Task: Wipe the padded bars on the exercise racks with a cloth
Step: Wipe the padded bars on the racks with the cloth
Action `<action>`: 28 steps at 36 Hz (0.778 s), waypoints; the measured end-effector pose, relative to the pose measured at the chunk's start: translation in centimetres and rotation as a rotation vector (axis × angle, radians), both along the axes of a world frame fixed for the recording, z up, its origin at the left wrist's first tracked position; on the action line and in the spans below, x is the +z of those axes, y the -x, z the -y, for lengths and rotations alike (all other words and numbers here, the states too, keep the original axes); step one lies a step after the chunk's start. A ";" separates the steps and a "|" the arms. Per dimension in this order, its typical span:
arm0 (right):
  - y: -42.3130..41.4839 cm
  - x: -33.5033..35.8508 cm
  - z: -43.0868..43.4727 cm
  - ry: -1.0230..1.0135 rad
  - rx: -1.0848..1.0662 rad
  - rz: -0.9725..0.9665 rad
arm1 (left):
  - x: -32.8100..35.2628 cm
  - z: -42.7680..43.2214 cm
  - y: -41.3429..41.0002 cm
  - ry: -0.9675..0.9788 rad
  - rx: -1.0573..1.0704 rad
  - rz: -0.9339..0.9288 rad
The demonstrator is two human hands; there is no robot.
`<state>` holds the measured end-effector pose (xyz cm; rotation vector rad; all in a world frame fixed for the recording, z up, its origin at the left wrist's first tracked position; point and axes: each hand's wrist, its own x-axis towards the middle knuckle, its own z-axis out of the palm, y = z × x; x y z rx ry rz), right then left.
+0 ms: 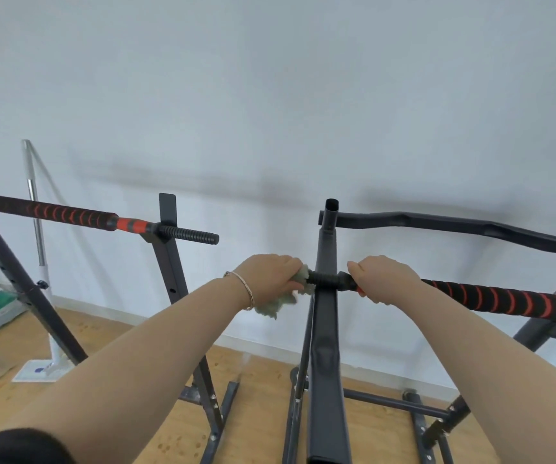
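Cloth (269, 308), pale green and bunched, is gripped in the curled left hand (269, 276) against the bar's stub end beside the dark upright (326, 329). Just past the upright, the right hand (380, 279) is closed round the red-and-black padded bar (504, 301). The cloth looks soft and light, and is best wrapped around the firm, grippy padding. Farther off, a second padded bar (69, 214) is seen on the other rack.

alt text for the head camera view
A left hand grips a pale cloth at the end of a bar on a rack; the right hand grips the same bar beside its black-and-red padding. A second rack stands to the left.
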<state>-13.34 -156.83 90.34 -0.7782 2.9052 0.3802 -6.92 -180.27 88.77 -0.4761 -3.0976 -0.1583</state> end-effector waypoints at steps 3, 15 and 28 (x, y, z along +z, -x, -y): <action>-0.1 0.0 0.0 -0.005 0.006 -0.025 | -0.4 -0.1 0.6 0.119 0.001 -0.066; -1.9 -2.0 -0.4 -0.033 0.041 -0.347 | 1.0 -1.5 1.4 -0.204 0.310 0.077; -1.9 0.1 -1.2 0.822 -0.169 0.105 | 4.0 -4.7 -0.5 -0.908 0.399 -0.157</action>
